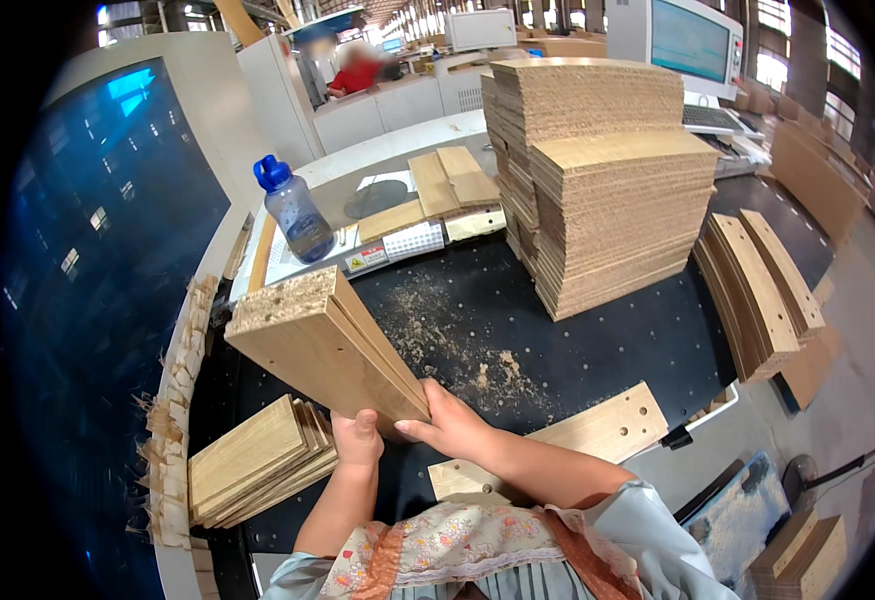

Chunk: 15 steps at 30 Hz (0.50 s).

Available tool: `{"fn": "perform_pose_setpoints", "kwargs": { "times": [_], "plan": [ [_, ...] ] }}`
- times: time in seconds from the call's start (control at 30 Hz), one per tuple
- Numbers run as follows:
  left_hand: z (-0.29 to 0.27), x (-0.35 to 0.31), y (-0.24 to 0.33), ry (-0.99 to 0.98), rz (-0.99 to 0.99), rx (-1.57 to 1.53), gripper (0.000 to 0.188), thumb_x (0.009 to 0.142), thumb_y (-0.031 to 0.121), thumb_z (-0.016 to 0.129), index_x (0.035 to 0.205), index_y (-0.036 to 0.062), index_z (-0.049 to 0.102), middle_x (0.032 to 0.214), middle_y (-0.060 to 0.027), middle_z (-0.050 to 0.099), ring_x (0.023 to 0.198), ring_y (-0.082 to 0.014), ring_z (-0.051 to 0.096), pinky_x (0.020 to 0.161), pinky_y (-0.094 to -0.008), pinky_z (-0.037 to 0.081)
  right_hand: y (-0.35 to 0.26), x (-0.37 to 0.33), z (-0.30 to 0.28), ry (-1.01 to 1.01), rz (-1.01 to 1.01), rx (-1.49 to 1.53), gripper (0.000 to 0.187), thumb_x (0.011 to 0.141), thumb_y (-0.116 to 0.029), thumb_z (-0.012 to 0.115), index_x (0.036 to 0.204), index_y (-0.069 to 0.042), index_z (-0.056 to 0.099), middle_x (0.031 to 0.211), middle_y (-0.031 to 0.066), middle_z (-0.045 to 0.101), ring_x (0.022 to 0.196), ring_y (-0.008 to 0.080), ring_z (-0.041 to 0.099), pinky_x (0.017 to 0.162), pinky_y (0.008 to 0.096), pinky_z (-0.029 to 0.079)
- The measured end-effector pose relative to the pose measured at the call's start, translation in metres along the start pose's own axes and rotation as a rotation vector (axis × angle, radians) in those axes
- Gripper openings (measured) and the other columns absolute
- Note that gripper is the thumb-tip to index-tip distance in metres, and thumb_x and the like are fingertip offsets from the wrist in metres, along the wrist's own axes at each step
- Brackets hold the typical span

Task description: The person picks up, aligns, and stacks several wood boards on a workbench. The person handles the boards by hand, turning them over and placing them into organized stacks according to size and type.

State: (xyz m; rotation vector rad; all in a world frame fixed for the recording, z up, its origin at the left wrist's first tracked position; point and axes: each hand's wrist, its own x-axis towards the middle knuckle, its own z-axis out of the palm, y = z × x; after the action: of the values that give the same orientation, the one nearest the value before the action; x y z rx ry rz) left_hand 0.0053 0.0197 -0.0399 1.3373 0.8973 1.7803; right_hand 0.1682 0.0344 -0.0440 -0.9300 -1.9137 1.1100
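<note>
Between my two hands is a small bundle of wood-grain boards [327,350], tilted, its far end raised above the black work table. My left hand [357,438] grips the near end from the left side, thumb up, with its other fingers mostly hidden. On the right side of that same end my right hand [449,424] is closed round the boards. Just left of my left hand lies a stack of similar boards [257,460]. One drilled board [597,425] rests along the table's front edge, partly beneath my right forearm.
A tall stack of chipboard-edged panels [607,190] stands at the back. Boards [752,290] lie at the right edge. Sawdust [477,365] covers the black table [407,300]. A blue-capped bottle [299,212] stands behind. Frayed edging [179,400] lines the left side; a monitor [692,45] stands back right.
</note>
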Motion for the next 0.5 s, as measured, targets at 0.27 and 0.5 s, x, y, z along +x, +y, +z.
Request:
{"fn": "perform_pose_setpoints", "kwargs": {
  "times": [0.27, 0.5],
  "plan": [
    [0.016, 0.051, 0.019, -0.471, -0.203, -0.644, 0.042, 0.086, 0.045, 0.064, 0.094, 0.0051, 0.052, 0.078, -0.0117, 0.059, 0.073, -0.0252, 0.060, 0.070, -0.0381, 0.052, -0.004, -0.003, -0.054, -0.338, -0.203, 0.304, 0.119, 0.060, -0.034, 0.085, 0.148, -0.002, 0.010, 0.145, 0.0235, 0.029, 0.134, 0.0337, 0.033, 0.109, 0.0369, 0.030],
    [0.041, 0.060, 0.038, -0.604, -0.216, -0.965, 0.037, 0.094, 0.038, 0.049, 0.094, 0.0017, 0.053, 0.074, -0.0117, 0.056, 0.066, -0.0232, 0.055, 0.065, -0.0360, 0.050, -0.042, -0.023, -0.029, -0.129, -0.265, 0.103, 0.130, 0.059, -0.032, 0.085, 0.148, -0.003, -0.005, 0.146, 0.0278, 0.022, 0.136, 0.0393, 0.026, 0.112, 0.0430, 0.024]
  ]
}}
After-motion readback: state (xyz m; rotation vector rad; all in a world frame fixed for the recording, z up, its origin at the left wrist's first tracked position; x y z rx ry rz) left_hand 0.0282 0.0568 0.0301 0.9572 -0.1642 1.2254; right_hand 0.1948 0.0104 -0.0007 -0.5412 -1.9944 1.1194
